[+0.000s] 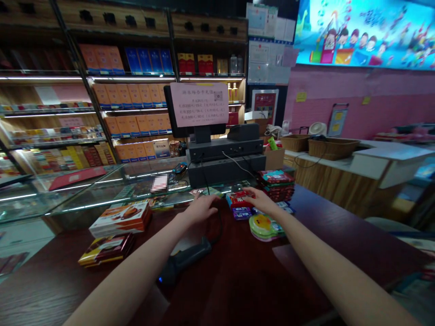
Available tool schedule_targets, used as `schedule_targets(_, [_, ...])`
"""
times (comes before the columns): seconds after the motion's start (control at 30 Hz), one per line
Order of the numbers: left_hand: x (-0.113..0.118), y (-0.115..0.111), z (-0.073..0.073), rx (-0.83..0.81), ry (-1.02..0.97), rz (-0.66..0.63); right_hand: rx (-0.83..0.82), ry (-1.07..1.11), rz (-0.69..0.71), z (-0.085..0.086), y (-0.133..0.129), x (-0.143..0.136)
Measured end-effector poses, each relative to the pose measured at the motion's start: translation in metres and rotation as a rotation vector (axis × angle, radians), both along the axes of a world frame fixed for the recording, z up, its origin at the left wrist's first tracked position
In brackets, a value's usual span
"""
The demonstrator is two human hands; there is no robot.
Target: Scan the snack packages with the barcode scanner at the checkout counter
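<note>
My right hand has its fingers and thumb around the right end of a red candy packet, which lies on top of purple candy packs. Just in front of that hand is a green package with a yellow chick face. My left hand is over the dark wooden counter, thumb apart from the fingers and nothing seen in it. Its fingertips are near the black cable of a handheld barcode scanner, which lies between my forearms.
Stacked snack packs stand right of a cash register bearing a paper sign. To the left are orange-white boxes and yellow-maroon packs. A glass display case borders the counter; wicker baskets stand beyond.
</note>
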State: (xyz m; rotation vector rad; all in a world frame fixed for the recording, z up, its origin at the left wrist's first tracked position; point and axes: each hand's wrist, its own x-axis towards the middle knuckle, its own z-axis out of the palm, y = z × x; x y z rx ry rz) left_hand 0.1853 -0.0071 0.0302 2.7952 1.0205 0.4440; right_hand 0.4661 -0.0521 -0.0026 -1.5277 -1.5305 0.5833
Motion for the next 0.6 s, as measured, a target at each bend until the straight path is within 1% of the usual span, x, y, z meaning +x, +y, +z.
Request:
schedule_targets(0.17, [0.022,0.008,-0.003,-0.122,-0.010,0.013,-0.006,-0.037,-0.066,-0.007,0.008,0.015])
schedule_targets(0.37, [0.046,0.010,-0.009,-0.224,-0.036,0.034,-0.035,-0.073,-0.107,-0.014,0.015,0.022])
schedule_targets(0.47, [0.056,0.012,-0.014,-0.284,-0.065,0.030,-0.076,-0.082,-0.120,-0.018,0.019,0.024])
schedule_targets(0.6, [0.069,0.017,-0.026,-0.355,-0.112,0.040,-0.137,-0.097,-0.134,-0.022,0.024,0.026])
